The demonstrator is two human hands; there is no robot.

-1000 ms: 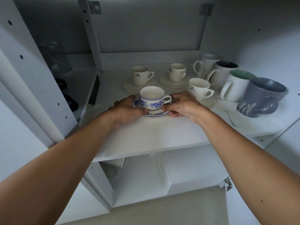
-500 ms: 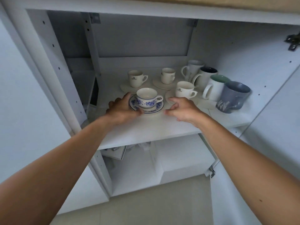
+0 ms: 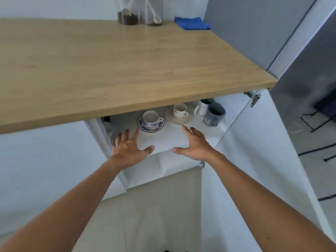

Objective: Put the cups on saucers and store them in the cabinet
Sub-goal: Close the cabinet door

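Note:
A white cup with blue flowers (image 3: pixel 151 118) stands on its matching saucer (image 3: pixel 160 127) on the cabinet shelf (image 3: pixel 163 140). To its right a plain white cup (image 3: pixel 180 110) sits on a cream saucer (image 3: pixel 179 120). My left hand (image 3: pixel 130 146) hovers at the shelf's front edge, fingers spread, just short of the blue saucer and holding nothing. At the same edge, my right hand (image 3: pixel 197 143) is spread and empty, a little below the cream saucer. The rest of the shelf is hidden behind the wooden countertop (image 3: pixel 118 66).
A grey mug (image 3: pixel 213 114) and a white mug with green inside (image 3: pixel 204 105) stand at the shelf's right. The cabinet door (image 3: pixel 254 142) hangs open on the right. On the countertop at the back are two glass jars (image 3: pixel 139 10) and a blue cloth (image 3: pixel 191 23).
Both hands have let go of the blue cup's saucer and drawn back to the shelf's front edge. The view has pulled up and away, so the countertop now hides the back cups.

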